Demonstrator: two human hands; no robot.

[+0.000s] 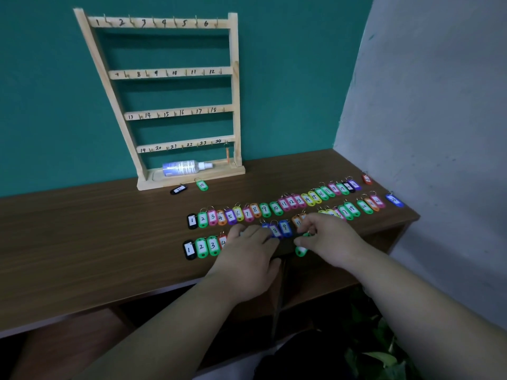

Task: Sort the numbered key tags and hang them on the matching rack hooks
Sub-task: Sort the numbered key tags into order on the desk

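Both hands were set low over the tabletop [96, 242], at the near row of key tags [207, 246], with the far row [275, 208] just beyond at 12 o'clock. The step in hand was judged to be the placing of a green tag [301, 250] into the gap beside tag 9. It would be done best if the number, unreadable from here, were checked first and the neighbouring tags were not nudged. The left hand [247, 250] was laid nearly flat, fingers extended and pressed on the row past tag 4. The right hand [329, 239], at 3 o'clock of it, was closed narrowly, the green tag pinched at its upper end. The rack [170, 74] stood well apart at 11 o'clock, with only an orange tag [227, 155] hung there, at hook 24.
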